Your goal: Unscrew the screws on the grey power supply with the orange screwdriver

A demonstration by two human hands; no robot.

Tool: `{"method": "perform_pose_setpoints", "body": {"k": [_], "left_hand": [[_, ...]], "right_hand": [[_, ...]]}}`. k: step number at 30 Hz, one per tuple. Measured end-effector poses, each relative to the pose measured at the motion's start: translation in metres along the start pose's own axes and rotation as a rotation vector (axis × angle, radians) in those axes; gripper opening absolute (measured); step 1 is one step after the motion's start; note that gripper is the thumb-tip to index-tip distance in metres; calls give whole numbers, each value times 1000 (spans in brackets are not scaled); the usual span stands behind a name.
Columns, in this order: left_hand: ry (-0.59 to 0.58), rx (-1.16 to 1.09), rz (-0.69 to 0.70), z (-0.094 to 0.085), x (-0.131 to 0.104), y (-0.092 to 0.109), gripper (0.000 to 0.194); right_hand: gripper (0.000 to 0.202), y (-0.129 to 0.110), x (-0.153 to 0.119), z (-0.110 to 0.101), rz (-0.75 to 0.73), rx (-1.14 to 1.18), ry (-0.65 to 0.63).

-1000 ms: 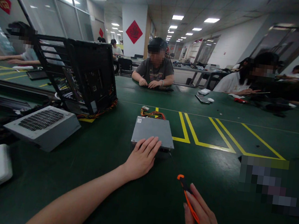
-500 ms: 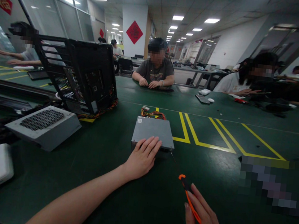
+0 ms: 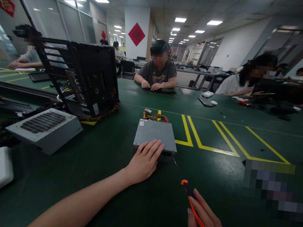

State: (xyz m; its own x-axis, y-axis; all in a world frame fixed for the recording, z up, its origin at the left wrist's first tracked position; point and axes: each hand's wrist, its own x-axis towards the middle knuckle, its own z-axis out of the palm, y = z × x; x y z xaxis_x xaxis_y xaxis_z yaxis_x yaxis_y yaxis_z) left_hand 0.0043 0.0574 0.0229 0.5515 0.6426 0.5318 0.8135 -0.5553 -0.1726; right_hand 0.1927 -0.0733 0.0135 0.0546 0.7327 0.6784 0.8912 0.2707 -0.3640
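fingers (image 3: 204, 207) of the right hand (image 3: 209, 223), lower right of the frame, grip a slim orange-and-black-handled screwdriver (image 3: 186, 188), while the left hand (image 3: 143, 164), whether clamping or merely resting i cannot tell, lies over the near edge of a grey, box-shaped metal power supply (image 3: 156, 131) at centre, multicoloured cables (image 3: 160, 117) bunched behind.

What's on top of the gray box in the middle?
The left hand and a small white label are on the gray box. What the hand covers can't be seen.
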Motion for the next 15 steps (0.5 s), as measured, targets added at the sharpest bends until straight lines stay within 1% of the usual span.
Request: {"method": "perform_pose_setpoints", "body": {"k": [5,10,15], "left_hand": [[-12,-1,0,-1,0,-1,56],[-32,-27,-2,-1,0,-1,55],[-29,-20,-1,-1,0,-1,55]], "right_hand": [[29,-4,-1,0,55,36,18],[30,1,-1,0,-16,2,-4],[32,3,0,2,-32,-8,-16]]}}
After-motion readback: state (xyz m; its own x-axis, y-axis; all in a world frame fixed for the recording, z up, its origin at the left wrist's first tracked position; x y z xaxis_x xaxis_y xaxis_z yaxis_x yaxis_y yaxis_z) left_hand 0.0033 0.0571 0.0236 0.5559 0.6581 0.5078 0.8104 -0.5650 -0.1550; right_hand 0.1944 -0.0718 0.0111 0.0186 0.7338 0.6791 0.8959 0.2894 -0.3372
